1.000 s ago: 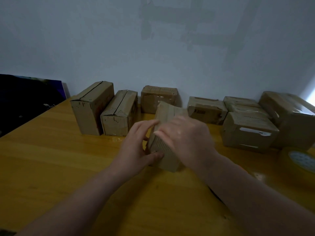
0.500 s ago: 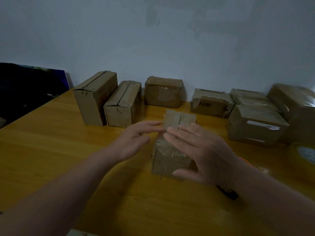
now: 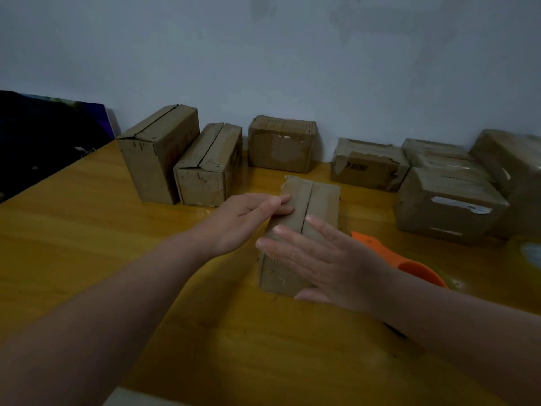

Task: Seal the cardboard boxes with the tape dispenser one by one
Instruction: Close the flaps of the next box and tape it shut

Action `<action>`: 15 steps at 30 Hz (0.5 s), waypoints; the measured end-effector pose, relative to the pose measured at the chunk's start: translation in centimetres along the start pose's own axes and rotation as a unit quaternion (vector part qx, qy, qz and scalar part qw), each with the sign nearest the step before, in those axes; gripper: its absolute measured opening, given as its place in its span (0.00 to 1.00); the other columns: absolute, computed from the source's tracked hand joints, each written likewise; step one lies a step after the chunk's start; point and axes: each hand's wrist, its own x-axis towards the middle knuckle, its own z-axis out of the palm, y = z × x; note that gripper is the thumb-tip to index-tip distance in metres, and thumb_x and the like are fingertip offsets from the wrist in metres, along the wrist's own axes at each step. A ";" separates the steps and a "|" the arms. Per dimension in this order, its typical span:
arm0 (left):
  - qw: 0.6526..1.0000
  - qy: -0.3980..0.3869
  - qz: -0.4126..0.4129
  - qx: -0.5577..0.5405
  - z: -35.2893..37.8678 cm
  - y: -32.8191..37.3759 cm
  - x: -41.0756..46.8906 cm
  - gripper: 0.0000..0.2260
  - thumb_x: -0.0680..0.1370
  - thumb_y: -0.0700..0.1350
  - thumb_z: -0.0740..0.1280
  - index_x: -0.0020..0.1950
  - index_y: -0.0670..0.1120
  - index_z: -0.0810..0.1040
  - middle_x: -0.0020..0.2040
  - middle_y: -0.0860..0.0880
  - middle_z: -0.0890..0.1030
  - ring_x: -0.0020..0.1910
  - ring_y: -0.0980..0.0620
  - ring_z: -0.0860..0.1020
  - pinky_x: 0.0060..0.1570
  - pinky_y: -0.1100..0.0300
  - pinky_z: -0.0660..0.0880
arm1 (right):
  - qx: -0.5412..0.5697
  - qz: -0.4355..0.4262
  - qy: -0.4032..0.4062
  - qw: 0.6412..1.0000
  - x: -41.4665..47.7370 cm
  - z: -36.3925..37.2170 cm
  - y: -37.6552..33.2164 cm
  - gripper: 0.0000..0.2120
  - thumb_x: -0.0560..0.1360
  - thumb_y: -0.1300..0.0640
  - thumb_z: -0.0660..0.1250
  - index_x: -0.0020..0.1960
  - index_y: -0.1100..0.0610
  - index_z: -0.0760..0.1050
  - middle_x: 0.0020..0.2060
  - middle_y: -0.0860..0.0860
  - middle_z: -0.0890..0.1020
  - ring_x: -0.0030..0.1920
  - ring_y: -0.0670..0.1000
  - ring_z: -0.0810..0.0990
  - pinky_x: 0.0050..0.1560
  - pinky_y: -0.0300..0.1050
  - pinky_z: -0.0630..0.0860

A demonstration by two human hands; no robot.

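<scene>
I see the box I'm working on (image 3: 319,200) lying in the middle of the yellow wooden surface (image 3: 87,259), long side pointing away from me, its two top flaps meeting in a dark seam down the middle. My left grip (image 3: 240,221) is wide, its straight fingers resting flat on the left flap near the seam. My right grip (image 3: 330,265) is wide too, palm down with the fingers spread over the near end of the box and the thumb low by the front face. The orange tape dispenser (image 3: 389,256) lies on the surface just right of the box, partly hidden behind my right wrist. Further back stand more cardboard boxes: a tall one (image 3: 158,153) and a lower one (image 3: 207,168) touching side by side on the left, one (image 3: 282,145) against the wall, another (image 3: 366,164) to its right, and a cluster (image 3: 448,200) at the far right. A dark panel (image 3: 44,136) leans at the left edge.
</scene>
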 end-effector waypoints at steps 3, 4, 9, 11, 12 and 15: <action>1.000 0.007 0.005 0.008 0.2 0.0 0.0 0.23 0.79 0.59 0.51 0.65 0.51 0.77 0.69 0.59 0.72 0.67 0.66 0.67 0.66 0.67 0.61 | -0.020 -0.002 -0.013 1.000 0.2 0.0 -0.2 0.45 0.73 0.28 0.51 0.77 0.58 0.49 0.76 0.48 0.51 0.75 0.54 0.53 0.73 0.58 0.41; 1.000 0.009 0.006 0.010 0.2 0.0 -0.1 0.23 0.79 0.59 0.52 0.65 0.50 0.77 0.69 0.58 0.72 0.67 0.66 0.67 0.66 0.67 0.61 | -0.019 0.000 -0.013 1.000 0.2 0.0 -0.2 0.45 0.72 0.28 0.51 0.77 0.58 0.48 0.76 0.48 0.51 0.75 0.54 0.53 0.73 0.58 0.41; 1.000 0.010 0.005 0.020 0.3 0.4 -0.2 0.22 0.80 0.59 0.52 0.65 0.49 0.77 0.70 0.56 0.71 0.68 0.63 0.67 0.67 0.66 0.61 | -0.023 -0.004 -0.039 0.999 0.2 -0.6 -0.3 0.47 0.72 0.28 0.48 0.76 0.61 0.42 0.76 0.54 0.47 0.76 0.53 0.45 0.73 0.59 0.39; 1.000 0.013 -0.003 0.023 0.3 0.7 -0.2 0.22 0.79 0.58 0.53 0.64 0.49 0.77 0.70 0.56 0.71 0.68 0.63 0.67 0.65 0.70 0.61 | -0.021 -0.022 -0.053 0.998 0.2 -0.6 -0.5 0.48 0.72 0.28 0.48 0.75 0.62 0.41 0.76 0.53 0.48 0.76 0.52 0.45 0.73 0.58 0.38; 1.000 0.015 -0.006 0.026 0.3 0.8 -0.2 0.21 0.80 0.56 0.53 0.64 0.49 0.77 0.70 0.56 0.71 0.68 0.63 0.67 0.64 0.72 0.61 | -0.013 -0.025 -0.057 0.998 0.2 -0.7 -0.7 0.47 0.72 0.28 0.49 0.75 0.62 0.42 0.76 0.53 0.50 0.75 0.52 0.46 0.73 0.58 0.38; 0.999 0.017 -0.009 0.032 0.4 0.9 -0.2 0.17 0.82 0.51 0.56 0.65 0.48 0.77 0.70 0.56 0.71 0.68 0.63 0.67 0.66 0.70 0.63 | 0.012 -0.026 -0.049 0.998 0.1 -0.6 -1.0 0.42 0.75 0.32 0.43 0.76 0.61 0.44 0.76 0.54 0.53 0.76 0.53 0.47 0.74 0.57 0.38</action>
